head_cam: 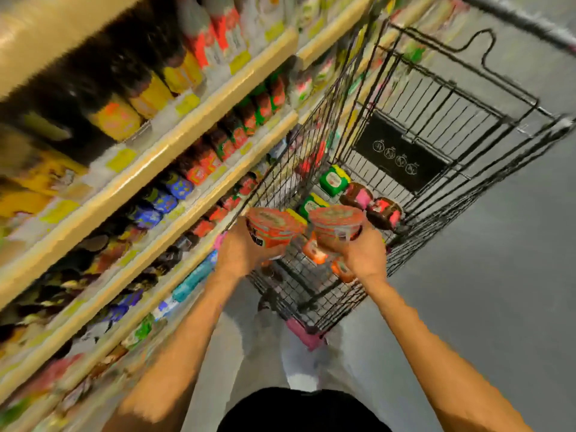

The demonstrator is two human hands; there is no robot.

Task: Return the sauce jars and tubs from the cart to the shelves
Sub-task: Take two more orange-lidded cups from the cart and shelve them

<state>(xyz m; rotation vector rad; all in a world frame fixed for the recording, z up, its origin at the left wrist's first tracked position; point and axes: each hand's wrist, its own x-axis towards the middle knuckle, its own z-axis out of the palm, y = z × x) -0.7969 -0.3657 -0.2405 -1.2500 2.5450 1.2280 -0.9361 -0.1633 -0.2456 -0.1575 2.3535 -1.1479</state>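
Note:
My left hand (240, 254) grips a red tub (272, 227) with a red lid, held above the near corner of the black wire cart (436, 232). Beside it, my right hand (363, 254) grips a second red tub (338, 226) over the cart. Down in the cart lie two green tubs (333, 181), two dark sauce jars (385, 213) with pink labels, and small orange tubs (314, 252) partly hidden under my hands. The shelves (174, 141) run along the left, packed with sauce bottles and jars. The picture is motion-blurred.
The cart stands close against the shelf front, its child-seat flap (402, 157) folded at the far end. Grey floor (498, 291) lies to the right of the cart. My legs and white shoe (299, 363) are below, just behind the cart.

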